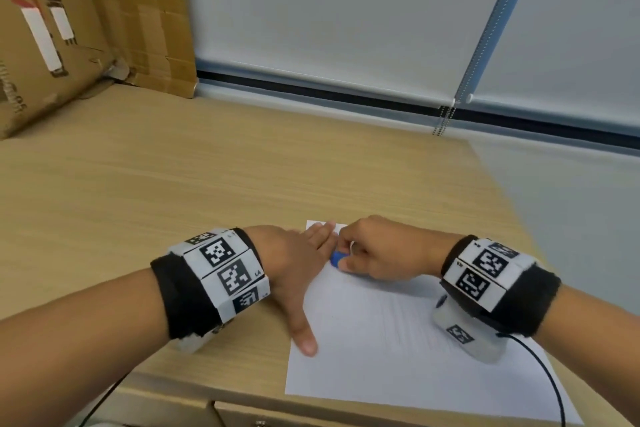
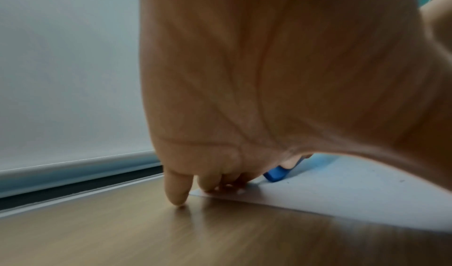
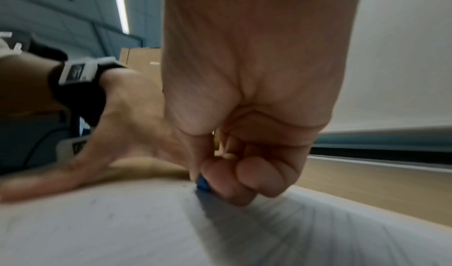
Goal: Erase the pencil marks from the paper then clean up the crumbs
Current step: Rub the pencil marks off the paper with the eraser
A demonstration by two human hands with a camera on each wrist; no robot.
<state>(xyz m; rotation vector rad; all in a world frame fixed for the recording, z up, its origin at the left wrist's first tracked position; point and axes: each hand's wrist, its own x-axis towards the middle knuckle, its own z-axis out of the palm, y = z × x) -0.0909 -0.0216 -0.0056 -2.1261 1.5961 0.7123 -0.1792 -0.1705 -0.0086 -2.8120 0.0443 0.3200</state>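
Note:
A white sheet of paper (image 1: pixel 398 350) lies on the wooden desk (image 1: pixel 173 184) near its front right corner. My left hand (image 1: pixel 294 260) lies flat with straight fingers pressing the sheet's far left corner, thumb spread toward me. My right hand (image 1: pixel 377 253) pinches a blue eraser (image 1: pixel 336 258) and holds it down on the paper right beside the left fingers. The left wrist view shows the eraser (image 2: pixel 277 174) touching the paper (image 2: pixel 342 193), with tiny dark specks nearby. In the right wrist view the eraser (image 3: pixel 202 184) peeks out under curled fingers, and faint marks dot the blurred paper (image 3: pixel 122 222).
Large cardboard boxes (image 1: pixel 69 21) stand at the desk's back left. A roller blind (image 1: pixel 346 10) with a bead chain (image 1: pixel 446 118) hangs behind the desk. The desk's right edge runs close to the paper. A black cable (image 1: pixel 550 385) trails from my right wrist over the sheet's near corner.

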